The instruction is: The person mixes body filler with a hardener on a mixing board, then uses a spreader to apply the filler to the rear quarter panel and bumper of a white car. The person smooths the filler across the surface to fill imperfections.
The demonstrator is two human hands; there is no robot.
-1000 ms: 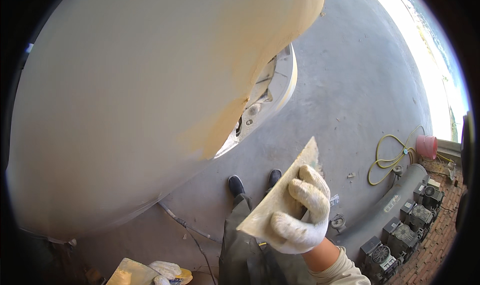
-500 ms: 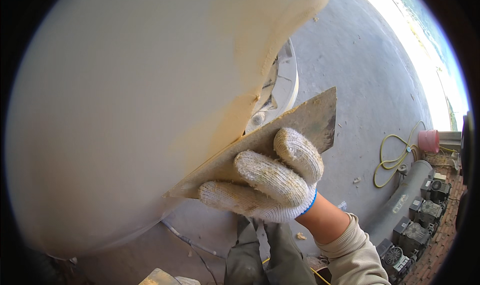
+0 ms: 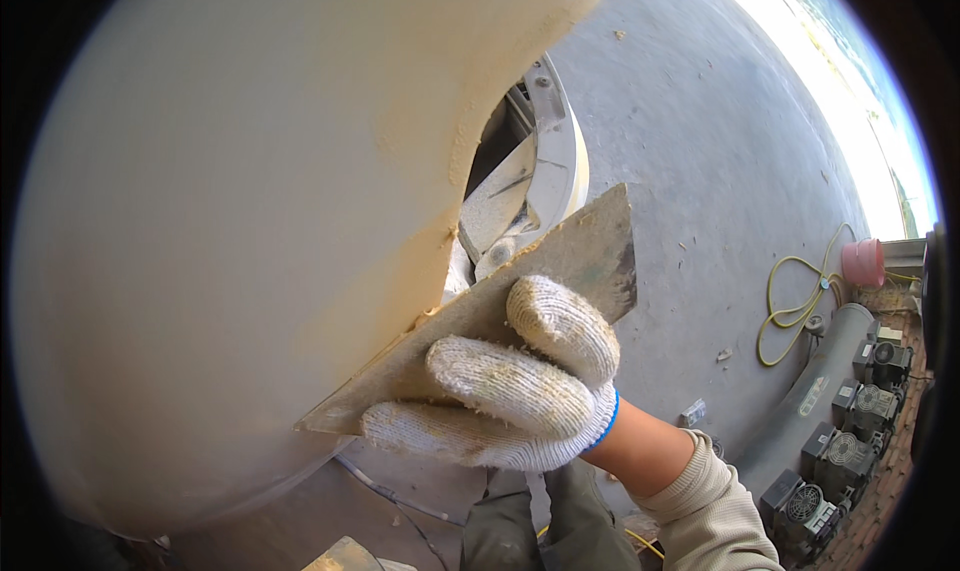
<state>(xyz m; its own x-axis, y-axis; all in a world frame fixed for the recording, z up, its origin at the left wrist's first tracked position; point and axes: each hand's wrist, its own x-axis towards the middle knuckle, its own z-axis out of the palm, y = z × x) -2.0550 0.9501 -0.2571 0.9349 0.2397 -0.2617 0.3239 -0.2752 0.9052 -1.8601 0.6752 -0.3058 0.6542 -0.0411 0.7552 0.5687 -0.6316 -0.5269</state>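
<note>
My right hand [image 3: 510,386], in a white knitted glove, presses a flat rectangular board [image 3: 575,256], worn and dusty, against the lower edge of a large cream-coloured rounded body [image 3: 250,221]. The fingers lie spread over the board's back. The board's long edge meets the curved surface, tilted up to the right. A yellowish patch of filler [image 3: 425,181] shows on the curved surface beside it. My left hand is out of sight.
A white rim with an opening [image 3: 540,161] shows behind the cream body. Below lies a grey concrete floor [image 3: 720,151] with a coiled yellow hose [image 3: 790,306], a pink bucket [image 3: 862,263], a grey pipe [image 3: 815,396] and several dark box-like units [image 3: 850,441] at the right.
My right hand has raised the board from near the floor up against the cream body, and it now sits slightly higher along the curved edge.
</note>
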